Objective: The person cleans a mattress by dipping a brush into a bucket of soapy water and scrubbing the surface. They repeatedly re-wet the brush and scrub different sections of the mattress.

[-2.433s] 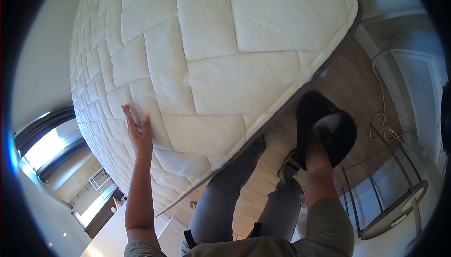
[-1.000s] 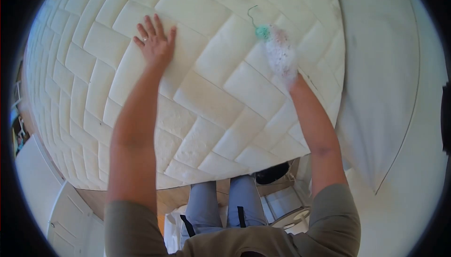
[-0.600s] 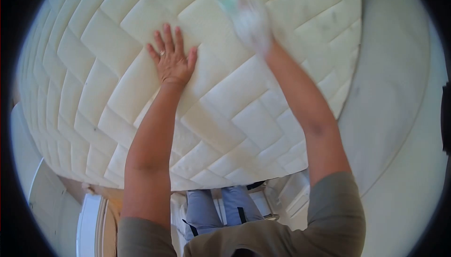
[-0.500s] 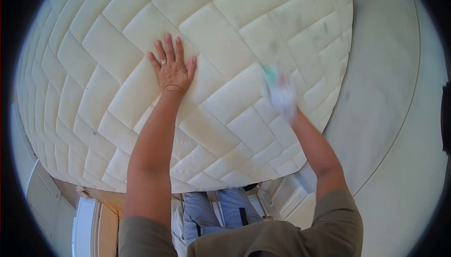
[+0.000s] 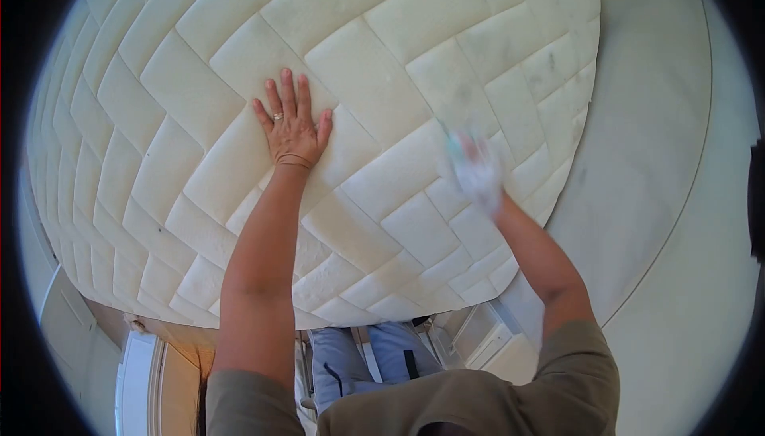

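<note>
A large cream padded sheet (image 5: pixel 382 77) with a raised brick pattern stretches across the view, grey smudges showing on its upper right. My left hand (image 5: pixel 293 129) lies flat on it, fingers spread, a ring on one finger. Farther right, my right hand (image 5: pixel 480 177) wears a white glove and is blurred by motion over the sheet. At its fingers shows a small green thing (image 5: pixel 457 147), held against the pattern; its kind I cannot tell.
A smooth pale surface (image 5: pixel 637 133) curves along the sheet's right edge. Below the sheet's near edge are my legs in grey-blue trousers (image 5: pixel 382 356). White frames (image 5: pixel 486 340) and a wooden panel (image 5: pixel 177 376) stand at the lower sides.
My right hand has shifted slightly down with the green thing. My left hand stays flat on the sheet, a little lower in view.
</note>
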A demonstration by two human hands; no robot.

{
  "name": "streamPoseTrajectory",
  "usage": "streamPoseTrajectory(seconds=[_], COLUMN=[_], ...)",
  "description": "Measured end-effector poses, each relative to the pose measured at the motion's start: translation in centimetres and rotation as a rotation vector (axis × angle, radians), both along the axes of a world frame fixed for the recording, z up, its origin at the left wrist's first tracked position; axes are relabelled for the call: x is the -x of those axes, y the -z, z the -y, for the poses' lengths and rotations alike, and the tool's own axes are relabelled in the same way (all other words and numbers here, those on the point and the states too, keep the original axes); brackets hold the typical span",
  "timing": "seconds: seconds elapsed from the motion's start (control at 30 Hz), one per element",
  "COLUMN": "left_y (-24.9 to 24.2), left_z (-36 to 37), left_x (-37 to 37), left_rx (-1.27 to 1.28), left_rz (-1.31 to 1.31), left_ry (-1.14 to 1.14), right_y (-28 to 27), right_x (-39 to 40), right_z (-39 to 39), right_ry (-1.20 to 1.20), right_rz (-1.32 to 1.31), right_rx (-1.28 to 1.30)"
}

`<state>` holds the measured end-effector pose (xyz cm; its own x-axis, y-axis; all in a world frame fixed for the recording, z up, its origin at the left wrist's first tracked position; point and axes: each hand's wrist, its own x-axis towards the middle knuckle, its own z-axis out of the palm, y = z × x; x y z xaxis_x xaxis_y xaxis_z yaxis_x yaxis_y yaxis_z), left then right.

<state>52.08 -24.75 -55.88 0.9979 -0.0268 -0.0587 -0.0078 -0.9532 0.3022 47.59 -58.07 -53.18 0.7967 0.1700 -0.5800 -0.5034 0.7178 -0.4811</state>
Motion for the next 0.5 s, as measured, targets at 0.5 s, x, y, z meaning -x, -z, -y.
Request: streamPoseTrajectory(seconds=[0.5], left_y=[0.1], left_z=[0.3], left_x=[0.0], left_rx=[0.01], left_rz=[0.055], left_ry=[-0.003], right_y=[-3.3], right_x=[-1.7], right_z=[1.0], right_ry=[-0.02], right_rz=[-0.128], right_rx=[-0.087])
